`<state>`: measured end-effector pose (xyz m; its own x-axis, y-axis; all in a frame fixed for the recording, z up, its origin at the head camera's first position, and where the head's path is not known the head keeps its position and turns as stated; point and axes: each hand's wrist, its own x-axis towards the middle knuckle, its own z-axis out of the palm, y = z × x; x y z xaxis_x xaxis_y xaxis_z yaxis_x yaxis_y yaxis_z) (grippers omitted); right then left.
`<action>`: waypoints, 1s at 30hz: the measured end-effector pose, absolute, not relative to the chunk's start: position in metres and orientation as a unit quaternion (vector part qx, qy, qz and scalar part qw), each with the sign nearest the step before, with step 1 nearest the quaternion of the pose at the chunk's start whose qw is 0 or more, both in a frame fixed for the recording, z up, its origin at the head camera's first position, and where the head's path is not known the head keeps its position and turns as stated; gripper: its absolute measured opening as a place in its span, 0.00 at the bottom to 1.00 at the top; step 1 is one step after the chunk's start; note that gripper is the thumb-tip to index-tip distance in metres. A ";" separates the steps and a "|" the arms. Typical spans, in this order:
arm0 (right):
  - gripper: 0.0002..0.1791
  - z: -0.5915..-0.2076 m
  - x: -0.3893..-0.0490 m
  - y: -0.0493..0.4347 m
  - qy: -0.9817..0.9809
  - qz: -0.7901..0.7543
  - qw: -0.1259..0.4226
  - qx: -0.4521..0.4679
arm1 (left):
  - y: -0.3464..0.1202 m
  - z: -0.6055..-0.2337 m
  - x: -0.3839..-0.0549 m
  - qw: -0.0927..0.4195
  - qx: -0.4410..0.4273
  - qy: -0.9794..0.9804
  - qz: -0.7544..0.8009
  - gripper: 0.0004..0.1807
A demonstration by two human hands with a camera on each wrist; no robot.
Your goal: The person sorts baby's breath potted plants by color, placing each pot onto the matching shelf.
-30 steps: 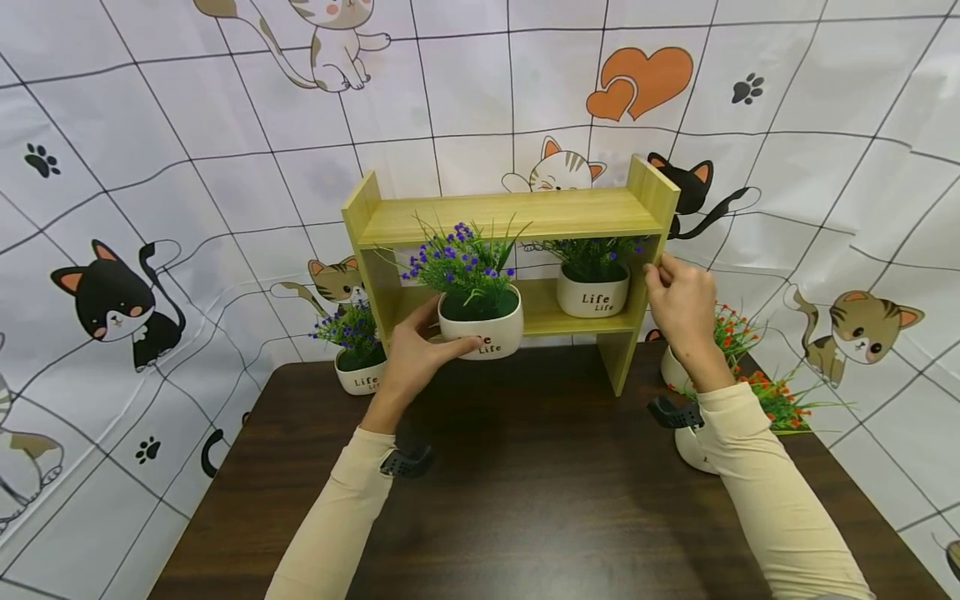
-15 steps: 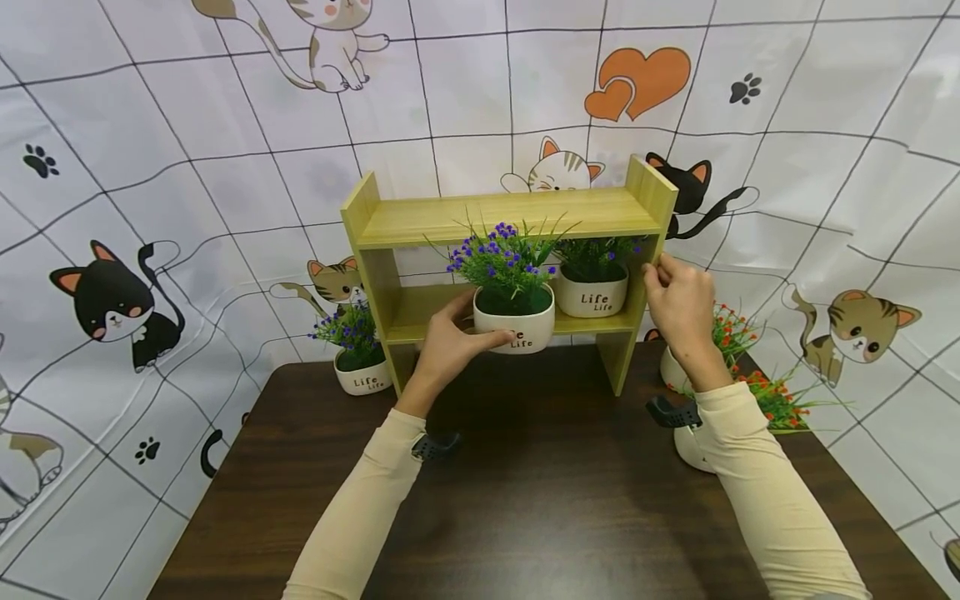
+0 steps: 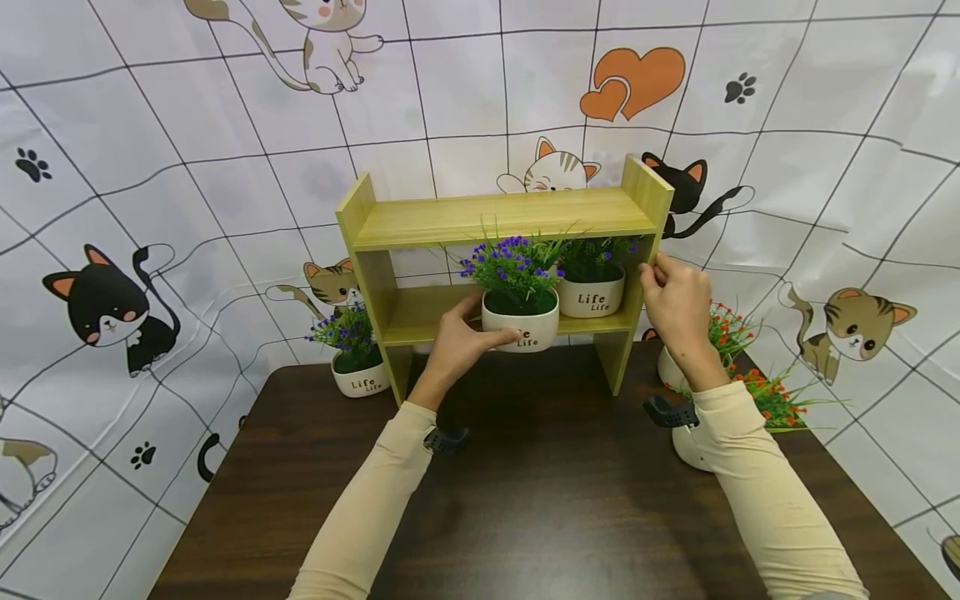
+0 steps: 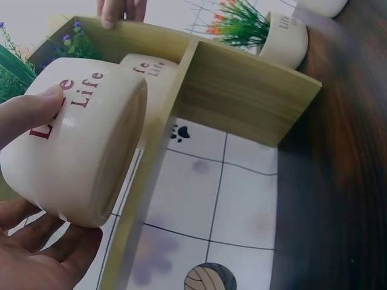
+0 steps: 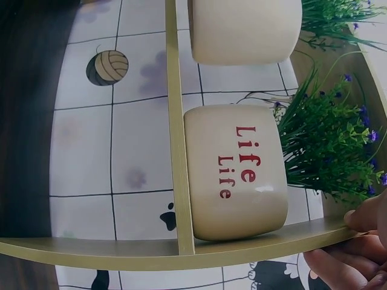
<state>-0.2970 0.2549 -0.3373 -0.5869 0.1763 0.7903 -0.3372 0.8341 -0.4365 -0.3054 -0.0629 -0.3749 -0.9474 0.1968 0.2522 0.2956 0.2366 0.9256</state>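
Observation:
My left hand [image 3: 459, 343] grips a white oval flowerpot [image 4: 78, 139] lettered "Life", thumb across its front and fingers behind and below. Purple flowers and grass [image 3: 513, 271] rise from it. It is held at the front of a two-tier wooden shelf [image 3: 510, 215], level with the lower board. To its right, a matching purple-flowered pot [image 5: 239, 175] stands on that board, against the right end. My right hand [image 3: 678, 304] pinches the front edge of the shelf's right side panel between thumb and fingers.
Another purple-flowered pot [image 3: 360, 373] stands on the dark wooden table [image 3: 525, 500] left of the shelf. Two red-flowered pots [image 3: 693, 446] stand at the right, partly hidden behind my right forearm. A cat-printed wall covering [image 3: 465, 92] hangs right behind.
My left hand has carried the flowerpot rightward along the shelf front, closer to the pot standing there. My right hand keeps its hold on the side panel.

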 end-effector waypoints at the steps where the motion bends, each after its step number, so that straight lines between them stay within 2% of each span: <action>1: 0.11 -0.338 -0.297 0.255 -0.845 0.284 0.452 0.048 | -0.062 -0.376 -0.306 0.040 -0.155 -0.785 -0.599 0.51; 14: 0.11 -0.340 -0.298 0.255 -0.845 0.291 0.445 0.047 | -0.060 -0.387 -0.320 0.054 -0.143 -0.793 -0.589 0.50; 30: 0.11 -0.338 -0.297 0.255 -0.844 0.288 0.449 0.048 | -0.057 -0.384 -0.329 0.049 -0.133 -0.781 -0.608 0.51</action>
